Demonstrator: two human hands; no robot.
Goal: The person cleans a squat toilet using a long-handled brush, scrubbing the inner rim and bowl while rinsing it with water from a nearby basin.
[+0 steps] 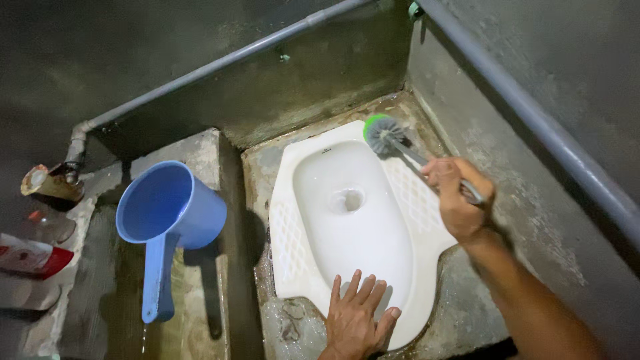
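Note:
A white squat toilet pan [293,240] lies set into the wet concrete floor. My right hand [460,200] grips the grey handle of a toilet brush [385,135], whose grey and green bristle head rests on the pan's far right rim. My left hand [357,320] lies flat, fingers spread, on the pan's near rim.
A blue plastic dipper [167,213] with a long handle sits on the concrete ledge to the left. A tap [50,181] and a red and white bottle [30,257] are at the far left. Grey pipes [533,120] run along the dark walls.

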